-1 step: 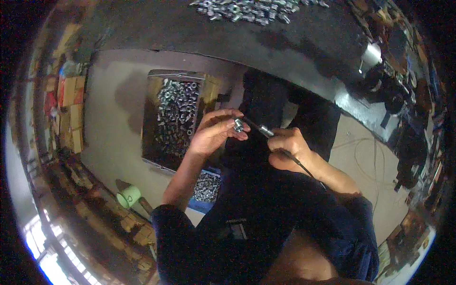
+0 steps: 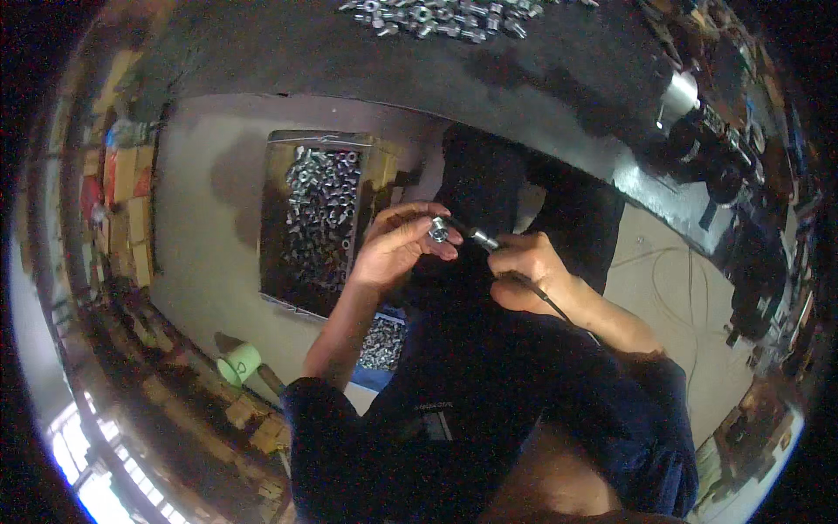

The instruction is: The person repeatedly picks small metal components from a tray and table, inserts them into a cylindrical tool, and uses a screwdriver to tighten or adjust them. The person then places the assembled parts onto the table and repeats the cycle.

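My left hand [image 2: 397, 240] pinches a small shiny metal fitting [image 2: 438, 230] between thumb and fingers, its round open end showing. Close by on the right, my right hand [image 2: 537, 271] is wrapped round a slim pen-shaped tool [image 2: 484, 238] with a bright metal collar. The tool's thin dark tip points toward the fitting; whether the two touch I cannot tell. From the back of my right fist a dark hose or cord [image 2: 543, 295] runs along the forearm. Both hands are above my dark-clothed lap.
A bin [image 2: 365, 188] of many metal fittings stands left of my left hand. Nearer, a blue tray [image 2: 371, 377] holds smaller metal parts. More fittings [image 2: 436, 17] lie heaped on the dark bench [image 2: 367, 70]. A pale green cup [image 2: 239, 363] is at lower left; a thin cable [image 2: 690, 297] lies at right.
The fitting in my left fingers is tilted slightly differently, its open end facing up more. The tool has moved slightly left, and the whole view has shifted a little.
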Motion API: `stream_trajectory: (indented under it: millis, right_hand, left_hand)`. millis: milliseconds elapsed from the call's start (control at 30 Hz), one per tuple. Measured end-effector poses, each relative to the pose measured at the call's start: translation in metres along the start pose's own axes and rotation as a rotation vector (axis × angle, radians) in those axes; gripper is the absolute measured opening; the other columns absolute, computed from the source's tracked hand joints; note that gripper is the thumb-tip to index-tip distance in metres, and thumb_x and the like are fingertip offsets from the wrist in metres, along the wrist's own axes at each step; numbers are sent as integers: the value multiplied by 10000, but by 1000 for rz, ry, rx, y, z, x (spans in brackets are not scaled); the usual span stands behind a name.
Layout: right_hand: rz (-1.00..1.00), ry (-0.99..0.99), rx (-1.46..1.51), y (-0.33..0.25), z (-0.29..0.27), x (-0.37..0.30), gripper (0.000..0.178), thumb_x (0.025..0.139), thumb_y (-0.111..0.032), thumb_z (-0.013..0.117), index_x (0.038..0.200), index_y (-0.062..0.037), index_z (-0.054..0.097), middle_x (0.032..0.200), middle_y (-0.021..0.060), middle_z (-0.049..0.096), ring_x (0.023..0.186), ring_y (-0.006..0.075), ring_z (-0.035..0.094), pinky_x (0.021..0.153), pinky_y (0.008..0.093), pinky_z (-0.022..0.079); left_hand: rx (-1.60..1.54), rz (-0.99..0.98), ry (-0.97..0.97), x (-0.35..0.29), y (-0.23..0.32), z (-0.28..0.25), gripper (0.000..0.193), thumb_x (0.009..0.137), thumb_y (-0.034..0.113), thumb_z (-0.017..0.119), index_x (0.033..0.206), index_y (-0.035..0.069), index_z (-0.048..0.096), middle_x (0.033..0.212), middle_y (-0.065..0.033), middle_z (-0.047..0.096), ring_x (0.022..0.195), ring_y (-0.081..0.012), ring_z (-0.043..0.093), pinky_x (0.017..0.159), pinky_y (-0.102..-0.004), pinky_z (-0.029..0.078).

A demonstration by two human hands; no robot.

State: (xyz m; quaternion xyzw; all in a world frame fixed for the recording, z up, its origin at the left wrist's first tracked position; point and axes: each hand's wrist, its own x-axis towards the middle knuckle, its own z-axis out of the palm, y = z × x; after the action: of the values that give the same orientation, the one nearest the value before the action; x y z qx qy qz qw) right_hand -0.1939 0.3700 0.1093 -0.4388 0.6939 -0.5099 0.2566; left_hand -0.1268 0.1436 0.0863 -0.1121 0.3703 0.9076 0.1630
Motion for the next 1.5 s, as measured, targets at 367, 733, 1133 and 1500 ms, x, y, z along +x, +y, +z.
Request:
stream_trajectory:
  millis: [367, 733, 1133, 1500]
  right_hand:
    - [38, -40, -7, 13, 4, 2, 213, 611, -166, 653, 616, -35, 485, 631, 155, 512, 613, 361, 544, 533, 446, 433]
    - [93, -110, -85, 8, 3, -2, 207, 597, -189, 687, 708, -52, 579, 674, 151, 550, 650, 360, 577, 573, 450, 473]
    - [71, -12, -58, 11, 6, -7, 228, 574, -174, 705, 733, -47, 601, 660, 148, 558, 628, 358, 577, 547, 447, 464]
    - [-122, 109, 46, -7, -18, -10, 217, 567, -96, 632, 567, -57, 418, 567, 121, 435, 556, 326, 501, 466, 423, 388]
  left_hand:
    - [129, -130, 225, 4, -16, 2, 398, 919, 321, 463, 972, -62, 553, 696, -149, 610, 547, -211, 585, 483, -290, 470]
    - [780, 4, 110, 6, 16, 35, 236, 726, 40, 713, 928, -5, 600, 821, -59, 612, 702, -111, 566, 627, -239, 462]
    - [636, -81, 48, 7, 5, 38, 281, 789, 58, 664, 1039, -9, 554, 823, -48, 611, 721, -106, 592, 649, -237, 486]
    - [1399, 365, 356, 17, 7, 20, 216, 650, 23, 671, 859, 45, 619, 638, -19, 562, 528, -106, 530, 502, -245, 430]
